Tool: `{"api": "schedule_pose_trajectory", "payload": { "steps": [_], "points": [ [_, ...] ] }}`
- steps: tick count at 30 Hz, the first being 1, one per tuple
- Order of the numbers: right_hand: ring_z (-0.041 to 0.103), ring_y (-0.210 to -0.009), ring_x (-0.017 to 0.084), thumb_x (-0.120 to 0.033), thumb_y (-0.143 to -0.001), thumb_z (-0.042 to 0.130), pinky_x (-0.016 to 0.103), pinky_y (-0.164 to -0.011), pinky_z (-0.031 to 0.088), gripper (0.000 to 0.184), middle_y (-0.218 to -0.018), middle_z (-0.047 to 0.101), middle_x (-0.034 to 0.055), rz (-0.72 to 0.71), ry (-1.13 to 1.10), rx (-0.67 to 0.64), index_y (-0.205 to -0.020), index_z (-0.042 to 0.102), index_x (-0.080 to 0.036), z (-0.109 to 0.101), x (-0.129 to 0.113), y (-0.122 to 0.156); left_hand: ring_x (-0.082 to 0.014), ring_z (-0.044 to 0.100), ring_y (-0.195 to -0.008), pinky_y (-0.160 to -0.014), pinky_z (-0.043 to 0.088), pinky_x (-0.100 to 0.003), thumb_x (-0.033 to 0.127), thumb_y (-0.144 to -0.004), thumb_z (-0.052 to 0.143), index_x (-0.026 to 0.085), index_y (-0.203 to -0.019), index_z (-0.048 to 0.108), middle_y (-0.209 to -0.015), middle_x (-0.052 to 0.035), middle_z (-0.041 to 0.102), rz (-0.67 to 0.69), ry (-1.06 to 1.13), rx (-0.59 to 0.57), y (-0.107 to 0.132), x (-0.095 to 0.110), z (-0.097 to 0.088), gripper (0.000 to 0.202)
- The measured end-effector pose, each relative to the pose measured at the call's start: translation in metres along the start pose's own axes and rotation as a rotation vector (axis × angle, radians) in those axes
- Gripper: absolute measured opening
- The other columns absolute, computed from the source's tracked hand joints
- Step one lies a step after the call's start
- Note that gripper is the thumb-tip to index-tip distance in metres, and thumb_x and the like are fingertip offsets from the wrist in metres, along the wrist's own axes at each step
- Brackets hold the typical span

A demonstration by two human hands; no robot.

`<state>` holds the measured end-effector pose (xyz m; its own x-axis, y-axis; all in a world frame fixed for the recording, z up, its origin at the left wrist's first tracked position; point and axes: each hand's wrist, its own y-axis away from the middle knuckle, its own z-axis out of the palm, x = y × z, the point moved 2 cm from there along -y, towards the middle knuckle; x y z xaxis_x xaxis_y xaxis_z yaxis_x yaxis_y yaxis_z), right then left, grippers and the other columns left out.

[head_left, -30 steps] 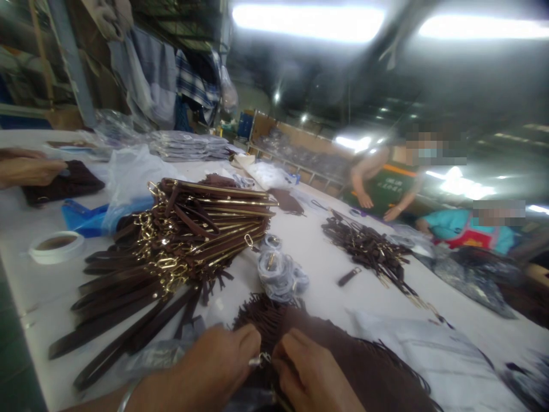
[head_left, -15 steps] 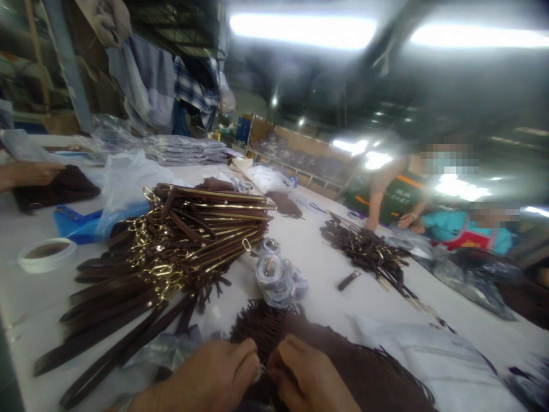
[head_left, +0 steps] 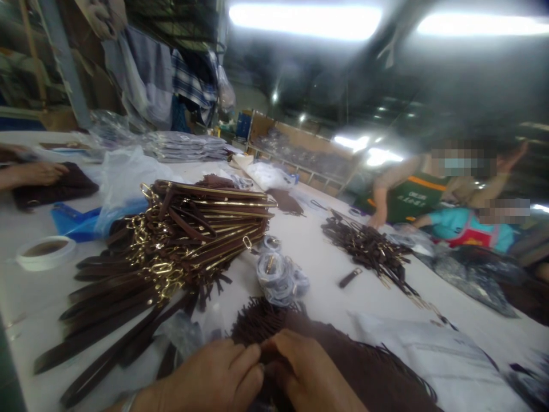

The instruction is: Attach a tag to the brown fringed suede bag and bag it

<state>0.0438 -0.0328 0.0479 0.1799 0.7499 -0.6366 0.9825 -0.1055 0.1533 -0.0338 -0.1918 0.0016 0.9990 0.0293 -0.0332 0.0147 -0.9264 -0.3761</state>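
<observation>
My left hand (head_left: 218,372) and my right hand (head_left: 306,369) meet at the bottom centre, closed with thumbs and fingers pinched together. A small part between their fingertips is too hidden to make out. Just beyond and beneath them lies dark brown fringed material (head_left: 338,355), with a bunch of fringe (head_left: 257,320) past the fingers. Clear plastic (head_left: 184,335) lies beside my left hand. Further left spreads a large pile of brown straps and zippered pieces (head_left: 214,217) with gold chains and clips. Coiled, plastic-wrapped rolls (head_left: 277,280) stand beyond the fringe.
At the left are a tape roll (head_left: 46,253), a blue object (head_left: 77,222) and another person's hand (head_left: 40,173) on brown fabric. Brown straps (head_left: 364,246) are heaped at right, near two people across the table. A white plastic sheet (head_left: 424,349) covers the near right.
My hands have drawn together at the fingertips, the left rolling slightly over. Across the table, one person has straightened and raised an arm. The view has shifted slightly.
</observation>
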Motion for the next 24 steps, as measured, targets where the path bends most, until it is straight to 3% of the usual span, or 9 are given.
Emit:
{"api": "schedule_pose_trajectory", "payload": {
  "steps": [4, 9, 15, 19, 24],
  "points": [
    [0.065, -0.088, 0.017, -0.011, -0.078, 0.054, 0.023, -0.077, 0.045, 0.026, -0.093, 0.072, 0.0001, 0.059, -0.005, -0.014, -0.089, 0.072, -0.026, 0.001, 0.0, -0.001, -0.0229, 0.065, -0.08, -0.067, 0.054, -0.034, 0.011, -0.089, 0.047, 0.015, -0.105, 0.057, -0.106, -0.0091, 0.069, 0.097, -0.082, 0.008, 0.001, 0.001, -0.004, 0.019],
    [0.065, -0.083, 0.016, -0.013, -0.075, 0.056, 0.022, -0.068, 0.043, 0.021, -0.087, 0.072, -0.0022, 0.059, 0.009, -0.034, -0.085, 0.07, -0.026, 0.003, 0.004, -0.001, -0.0207, 0.065, -0.082, -0.07, 0.053, -0.034, 0.011, -0.094, 0.041, 0.017, -0.104, 0.059, -0.106, -0.0065, 0.071, 0.074, -0.097, 0.121, 0.007, 0.001, -0.008, 0.021],
    [0.065, -0.078, 0.013, -0.01, -0.075, 0.055, 0.019, -0.064, 0.041, 0.028, -0.084, 0.073, -0.0056, 0.058, -0.184, -0.128, -0.09, 0.071, -0.027, -0.002, 0.009, -0.006, -0.0186, 0.064, -0.077, -0.069, 0.052, -0.033, 0.012, -0.097, 0.034, 0.017, -0.102, 0.059, -0.106, -0.006, 0.071, 0.116, -0.044, 0.198, 0.009, -0.002, -0.007, 0.027],
    [0.064, -0.078, 0.014, -0.011, -0.076, 0.057, 0.021, -0.064, 0.04, 0.021, -0.082, 0.072, -0.0048, 0.113, -0.133, -0.032, -0.086, 0.069, -0.026, 0.001, 0.012, -0.002, -0.0181, 0.065, -0.073, -0.067, 0.051, -0.031, 0.011, -0.098, 0.026, 0.018, -0.101, 0.058, -0.099, -0.0056, 0.073, 0.097, -0.013, 0.315, 0.005, -0.005, -0.003, 0.033],
    [0.064, -0.083, 0.016, -0.015, -0.08, 0.057, 0.023, -0.069, 0.041, 0.015, -0.086, 0.071, -0.004, 0.111, -0.002, 0.039, -0.082, 0.067, -0.027, 0.005, 0.012, 0.004, -0.0187, 0.066, -0.078, -0.07, 0.052, -0.032, 0.009, -0.099, 0.021, 0.018, -0.104, 0.057, -0.102, -0.0056, 0.072, 0.027, -0.002, 0.219, 0.004, -0.004, -0.006, 0.038]
  ]
}}
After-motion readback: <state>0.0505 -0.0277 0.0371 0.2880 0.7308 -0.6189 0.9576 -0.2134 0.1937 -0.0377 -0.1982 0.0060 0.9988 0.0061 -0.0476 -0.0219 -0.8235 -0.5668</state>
